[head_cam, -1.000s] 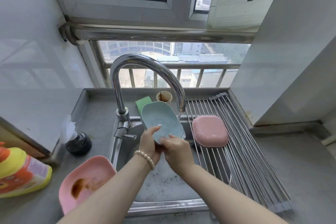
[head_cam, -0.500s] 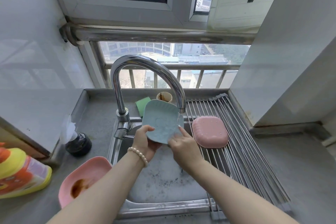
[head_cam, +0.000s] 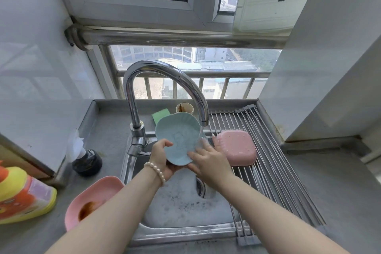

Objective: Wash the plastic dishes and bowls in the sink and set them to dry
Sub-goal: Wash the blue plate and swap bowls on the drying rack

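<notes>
Steel sink (head_cam: 181,208) under a window: the left hand (head_cam: 162,161) grips the blue dish (head_cam: 178,140) by its lower left rim, tilted up beneath the faucet (head_cam: 165,88). The right hand (head_cam: 208,161) lies flat-fingered on its right edge, nearer the drying rack (head_cam: 278,161), which sits just right beside the upturned pink bowl (head_cam: 237,147).

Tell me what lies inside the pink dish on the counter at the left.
Inside the pink dish a brown stain shows, sauce or similar. The left forearm covers the dish's right part, so what lies there cannot be seen.
</notes>
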A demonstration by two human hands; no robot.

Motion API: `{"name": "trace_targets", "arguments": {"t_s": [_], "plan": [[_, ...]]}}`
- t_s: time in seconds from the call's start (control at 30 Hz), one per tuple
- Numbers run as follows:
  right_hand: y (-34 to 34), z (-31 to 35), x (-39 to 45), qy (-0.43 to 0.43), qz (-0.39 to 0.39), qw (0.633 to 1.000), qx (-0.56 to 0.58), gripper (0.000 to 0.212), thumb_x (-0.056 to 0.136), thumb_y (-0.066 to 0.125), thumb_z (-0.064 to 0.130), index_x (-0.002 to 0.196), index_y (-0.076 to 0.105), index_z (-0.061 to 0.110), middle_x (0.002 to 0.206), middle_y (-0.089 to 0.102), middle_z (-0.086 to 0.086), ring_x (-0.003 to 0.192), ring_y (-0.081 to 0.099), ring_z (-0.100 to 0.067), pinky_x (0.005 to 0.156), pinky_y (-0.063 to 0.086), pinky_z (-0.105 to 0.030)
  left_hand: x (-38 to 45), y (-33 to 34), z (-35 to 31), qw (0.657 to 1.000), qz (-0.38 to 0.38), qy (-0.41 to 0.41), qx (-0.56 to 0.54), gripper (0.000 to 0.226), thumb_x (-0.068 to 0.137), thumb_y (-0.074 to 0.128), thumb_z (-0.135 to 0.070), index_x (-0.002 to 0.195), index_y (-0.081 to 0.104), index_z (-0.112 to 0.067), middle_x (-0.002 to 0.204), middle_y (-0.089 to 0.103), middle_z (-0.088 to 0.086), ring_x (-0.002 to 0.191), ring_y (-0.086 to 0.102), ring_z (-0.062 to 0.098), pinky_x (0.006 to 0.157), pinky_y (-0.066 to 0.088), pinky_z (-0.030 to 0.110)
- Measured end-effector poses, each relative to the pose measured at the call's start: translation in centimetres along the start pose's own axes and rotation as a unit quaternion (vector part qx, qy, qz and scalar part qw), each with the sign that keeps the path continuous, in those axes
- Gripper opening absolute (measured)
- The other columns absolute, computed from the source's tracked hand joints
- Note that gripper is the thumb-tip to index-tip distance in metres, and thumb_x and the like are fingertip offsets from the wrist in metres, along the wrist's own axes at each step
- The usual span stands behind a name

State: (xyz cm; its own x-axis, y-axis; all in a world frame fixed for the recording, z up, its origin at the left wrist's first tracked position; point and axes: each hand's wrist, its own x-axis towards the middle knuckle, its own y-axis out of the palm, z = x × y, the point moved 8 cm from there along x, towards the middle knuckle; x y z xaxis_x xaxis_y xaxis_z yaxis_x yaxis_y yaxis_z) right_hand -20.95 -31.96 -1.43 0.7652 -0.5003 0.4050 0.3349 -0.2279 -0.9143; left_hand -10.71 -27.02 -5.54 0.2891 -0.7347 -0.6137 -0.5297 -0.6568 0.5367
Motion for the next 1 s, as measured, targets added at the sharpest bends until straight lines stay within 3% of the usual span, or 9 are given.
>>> {"name": "trace_targets", "arguments": {"t_s": [0.1, 0.23, 0.3, 0.37, 0.5, 0.57, 0.67, 0.73, 1.0], "plan": [[0.0, 1.4, -0.1, 0.009, -0.031, 0.998, 0.058, 0.006, 0.069, 0.067, 0.011, 0.072, 0.070, 0.015, 0.066, 0.068, -0.001, 0.065, 0.067, -0.021, 0.084, 0.056, -0.043, -0.2, 0.7, 1.0, 0.999, 0.020, 0.006, -0.026, 0.028, 0.083, 0.041, -0.012, 0.099, 0.061, -0.001, 0.088, 0.067, 0.017, 0.078, 0.060, 0.031, 0.070, 0.048, 0.038], [-0.9, 3.0, 0.3, 0.048, -0.063, 0.975, 0.206, 0.021, 0.077, 0.052, 0.015, 0.072, 0.072, 0.016, 0.055, 0.063, 0.000, 0.049, 0.059, -0.019, 0.045, 0.045, -0.026, -0.7, 1.4, 2.7, 0.997, 0.036, 0.026, -0.065, 0.015, 0.083, 0.050, -0.011, 0.089, 0.060, -0.001, 0.087, 0.059, 0.015, 0.080, 0.060, 0.029, 0.082, 0.047, 0.033], [-1.0, 2.6, 0.0, 0.073, -0.031, 0.953, 0.291, 0.027, 0.085, 0.053, 0.032, 0.080, 0.075, 0.018, 0.065, 0.069, 0.000, 0.057, 0.064, -0.017, 0.050, 0.048, -0.027, -0.4, 0.9, 2.1, 0.997, 0.021, 0.034, -0.060, 0.030, 0.094, 0.045, -0.022, 0.104, 0.061, 0.001, 0.098, 0.067, 0.019, 0.094, 0.064, 0.034, 0.091, 0.050, 0.041], [-0.4, 1.5, -0.2, 0.081, 0.041, 0.950, 0.298, 0.045, 0.092, 0.040, 0.047, 0.082, 0.074, 0.019, 0.073, 0.071, 0.001, 0.067, 0.065, -0.019, 0.059, 0.049, -0.030, 0.4, -0.1, 1.1, 0.998, 0.000, 0.050, -0.032, 0.045, 0.098, 0.043, -0.037, 0.124, 0.055, -0.003, 0.115, 0.066, 0.020, 0.104, 0.064, 0.038, 0.082, 0.055, 0.046], [-0.9, 0.8, 0.2, 0.027, 0.110, 0.988, 0.109, 0.083, 0.095, -0.001, 0.062, 0.078, 0.065, 0.014, 0.079, 0.069, -0.003, 0.076, 0.064, -0.025, 0.072, 0.048, -0.030, 0.8, -0.6, 0.6, 0.998, -0.005, 0.053, 0.021, 0.058, 0.096, 0.036, -0.055, 0.134, 0.049, -0.013, 0.118, 0.066, 0.018, 0.102, 0.066, 0.037, 0.069, 0.056, 0.047], [-0.1, 0.7, 0.7, 0.066, 0.200, 0.975, 0.069, 0.095, 0.087, -0.013, 0.067, 0.102, 0.062, 0.011, 0.104, 0.066, -0.012, 0.101, 0.059, -0.030, 0.092, 0.039, -0.036, 0.5, 0.0, 1.3, 1.000, 0.011, 0.026, 0.015, 0.061, 0.097, 0.031, -0.057, 0.128, 0.054, -0.010, 0.115, 0.067, 0.018, 0.101, 0.066, 0.034, 0.075, 0.056, 0.046], [1.0, 0.4, 0.8, 0.142, 0.321, 0.934, 0.063, 0.079, 0.097, 0.006, 0.060, 0.149, 0.022, 0.003, 0.153, 0.024, -0.023, 0.143, 0.019, -0.032, 0.118, 0.009, -0.040, 0.1, 1.2, 2.1, 0.999, 0.045, -0.007, -0.014, 0.064, 0.097, 0.028, -0.059, 0.120, 0.060, -0.008, 0.113, 0.069, 0.016, 0.104, 0.063, 0.032, 0.081, 0.052, 0.044], [1.5, 0.1, 0.6, 0.193, 0.368, 0.907, 0.071, 0.089, 0.093, 0.009, 0.068, 0.151, -0.001, 0.002, 0.159, -0.001, -0.018, 0.147, -0.005, -0.028, 0.119, -0.008, -0.040, -0.2, 1.6, 2.6, 0.997, 0.062, -0.029, -0.040, 0.063, 0.097, 0.028, -0.058, 0.115, 0.060, -0.007, 0.105, 0.071, 0.017, 0.104, 0.062, 0.032, 0.080, 0.049, 0.045], [2.8, -0.5, 2.1, 0.194, 0.401, 0.892, 0.077, 0.093, 0.087, 0.007, 0.075, 0.151, -0.013, 0.011, 0.158, -0.021, -0.008, 0.144, -0.021, -0.030, 0.118, -0.010, -0.043, 0.1, 2.0, 3.8, 0.986, 0.090, -0.079, -0.117, 0.064, 0.095, 0.035, -0.058, 0.111, 0.060, -0.001, 0.106, 0.069, 0.023, 0.110, 0.058, 0.038, 0.104, 0.039, 0.048]]}}
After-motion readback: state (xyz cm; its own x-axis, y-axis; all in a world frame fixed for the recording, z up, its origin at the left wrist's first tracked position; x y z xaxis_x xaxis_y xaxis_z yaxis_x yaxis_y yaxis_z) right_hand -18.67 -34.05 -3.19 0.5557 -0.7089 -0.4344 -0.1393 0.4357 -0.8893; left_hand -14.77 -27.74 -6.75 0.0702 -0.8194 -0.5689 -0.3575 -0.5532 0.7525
